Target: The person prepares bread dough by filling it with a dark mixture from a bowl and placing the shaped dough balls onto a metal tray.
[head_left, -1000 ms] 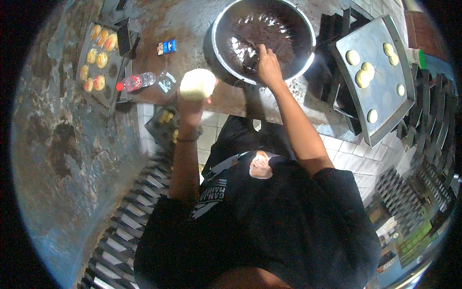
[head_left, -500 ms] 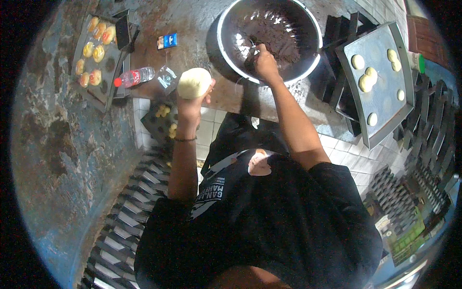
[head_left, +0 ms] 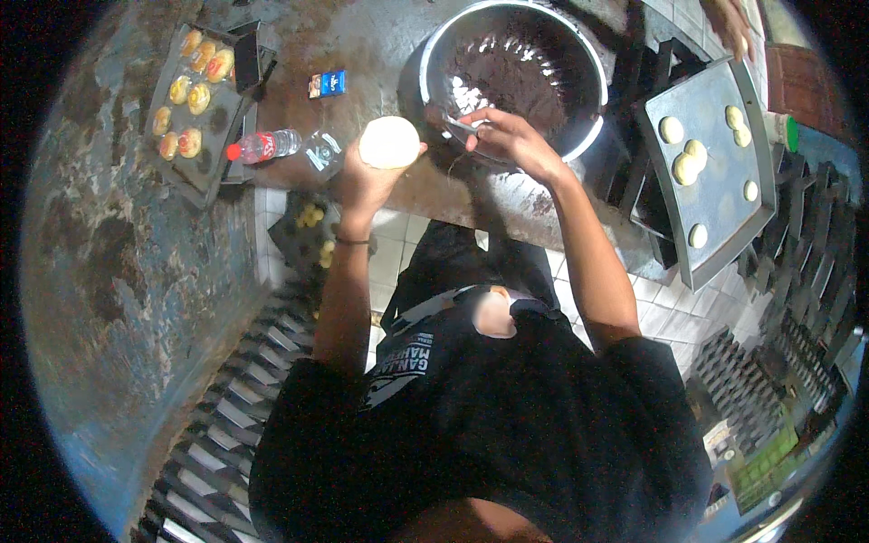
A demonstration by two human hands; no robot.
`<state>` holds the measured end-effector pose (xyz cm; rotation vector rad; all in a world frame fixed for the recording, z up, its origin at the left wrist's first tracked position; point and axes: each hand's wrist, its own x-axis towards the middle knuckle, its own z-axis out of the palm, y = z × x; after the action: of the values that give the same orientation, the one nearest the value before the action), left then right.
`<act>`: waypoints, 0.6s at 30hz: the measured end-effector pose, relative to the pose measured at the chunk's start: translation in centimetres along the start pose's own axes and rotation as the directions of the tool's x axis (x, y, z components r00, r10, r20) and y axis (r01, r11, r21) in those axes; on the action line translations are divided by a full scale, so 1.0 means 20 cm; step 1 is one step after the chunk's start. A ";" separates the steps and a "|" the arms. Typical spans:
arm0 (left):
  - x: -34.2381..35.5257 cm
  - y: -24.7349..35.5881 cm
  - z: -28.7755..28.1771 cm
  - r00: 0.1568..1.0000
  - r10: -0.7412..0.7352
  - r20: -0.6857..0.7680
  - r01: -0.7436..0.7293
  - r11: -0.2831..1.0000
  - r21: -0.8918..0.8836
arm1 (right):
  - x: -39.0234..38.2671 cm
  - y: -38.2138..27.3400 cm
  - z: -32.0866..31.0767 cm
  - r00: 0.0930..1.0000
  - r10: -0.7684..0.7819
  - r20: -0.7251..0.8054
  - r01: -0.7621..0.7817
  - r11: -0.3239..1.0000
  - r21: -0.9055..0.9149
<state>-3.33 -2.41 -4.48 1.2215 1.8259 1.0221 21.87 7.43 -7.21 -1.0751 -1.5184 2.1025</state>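
My left hand [head_left: 364,192] cups a flattened round of pale dough [head_left: 389,142] on its palm, thumb at the right edge. My right hand [head_left: 527,150] grips the handle of a small metal utensil, perhaps a spoon [head_left: 461,125], with brown paste on its end. The utensil points left toward the dough, apart from it, over the near left rim of a large round bowl [head_left: 604,90]. Inside the bowl lies a thick dark brown paste [head_left: 516,77].
A tray of glazed buns [head_left: 150,136] lies at far left, beside a red-capped plastic bottle [head_left: 272,145], clear wrapper [head_left: 322,152] and small blue packet [head_left: 331,83]. Right, a metal tray [head_left: 715,204] carries pale dough balls. Another person's hand [head_left: 730,29] reaches in at top right.
My right hand has lifted out of the bowl and moved nearer me with the utensil, paste on its end. My left hand has shifted slightly right with the dough. Another person's hand has appeared.
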 end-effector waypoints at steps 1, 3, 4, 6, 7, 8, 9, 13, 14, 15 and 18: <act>0.02 -0.03 0.02 0.998 0.022 0.060 -0.009 0.976 -0.219 | -0.06 -0.07 0.04 0.995 -0.094 -0.014 0.094 0.995 -0.019; 0.04 0.05 0.05 0.990 0.090 0.105 -0.070 0.980 -0.187 | -0.18 -0.23 0.14 0.973 -0.222 -0.061 0.204 0.954 -0.219; 0.06 0.10 0.07 0.983 0.128 0.136 -0.103 0.980 -0.172 | -0.22 -0.27 0.17 0.927 -0.367 -0.075 0.310 0.863 -0.399; 0.07 0.19 0.09 0.971 0.173 0.164 -0.148 0.977 -0.157 | -0.30 -0.31 0.23 0.866 -0.491 -0.091 0.253 0.589 -0.768; 0.08 0.23 0.10 0.966 0.203 0.159 -0.178 0.971 -0.163 | -0.32 -0.31 0.25 0.844 -0.525 -0.108 0.236 0.545 -0.804; 0.09 0.25 0.11 0.960 0.233 0.153 -0.207 0.964 -0.169 | -0.35 -0.29 0.27 0.820 -0.559 -0.122 0.216 0.501 -0.838; 0.09 0.26 0.11 0.949 0.266 0.170 -0.240 0.957 -0.162 | -0.38 -0.27 0.29 0.794 -0.593 -0.133 0.194 0.455 -0.869; 0.08 0.24 0.16 0.929 0.296 0.223 -0.256 0.947 -0.192 | -0.51 -0.22 0.32 0.797 -0.571 -0.200 0.141 0.496 -0.857; 0.07 0.19 0.20 0.926 0.312 0.213 -0.264 0.938 -0.226 | -0.54 -0.19 0.32 0.784 -0.576 -0.231 0.136 0.524 -0.841; 0.06 0.14 0.24 0.923 0.328 0.202 -0.272 0.927 -0.260 | -0.57 -0.14 0.31 0.772 -0.580 -0.262 0.134 0.550 -0.824; 0.03 0.14 0.30 0.960 -0.079 0.269 0.179 0.910 -0.373 | -0.68 0.15 0.29 0.716 -0.460 -0.525 0.070 0.796 -0.601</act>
<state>2.84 0.16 -4.81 0.9214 1.4014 1.0467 27.00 -6.39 -3.89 -1.4479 -1.7686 0.9024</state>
